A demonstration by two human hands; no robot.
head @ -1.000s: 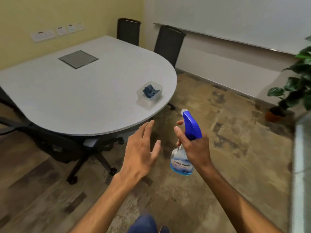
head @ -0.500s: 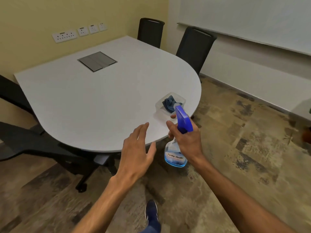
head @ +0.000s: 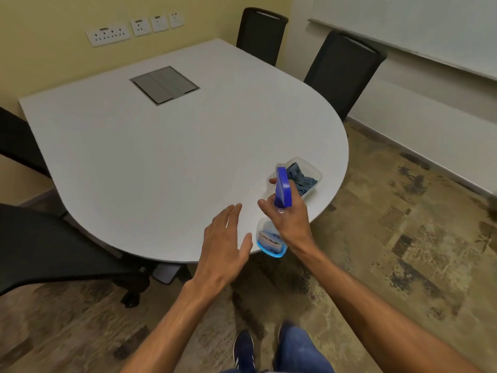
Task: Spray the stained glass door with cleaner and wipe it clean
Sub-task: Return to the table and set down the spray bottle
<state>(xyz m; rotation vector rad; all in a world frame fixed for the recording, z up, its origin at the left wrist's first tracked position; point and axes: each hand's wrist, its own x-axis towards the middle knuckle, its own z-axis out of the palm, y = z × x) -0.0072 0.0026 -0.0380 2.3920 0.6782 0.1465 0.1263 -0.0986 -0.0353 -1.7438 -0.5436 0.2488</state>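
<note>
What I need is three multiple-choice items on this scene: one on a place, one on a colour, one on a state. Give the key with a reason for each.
1. Where does the blue cloth lie?
A. on the floor
B. in the clear tray on the table
C. on a chair seat

2. What colour is the trigger head of the spray bottle?
A. red
B. white
C. blue

3. What is the left hand doing?
A. open, holding nothing
B. gripping the cloth
C. holding the bottle

Key:
1 B: the cloth sits crumpled inside the tray near the table's rounded edge.
2 C: the head above the right hand is blue.
3 A: its fingers are spread with nothing in them, and it is the right hand that grips the bottle.
</note>
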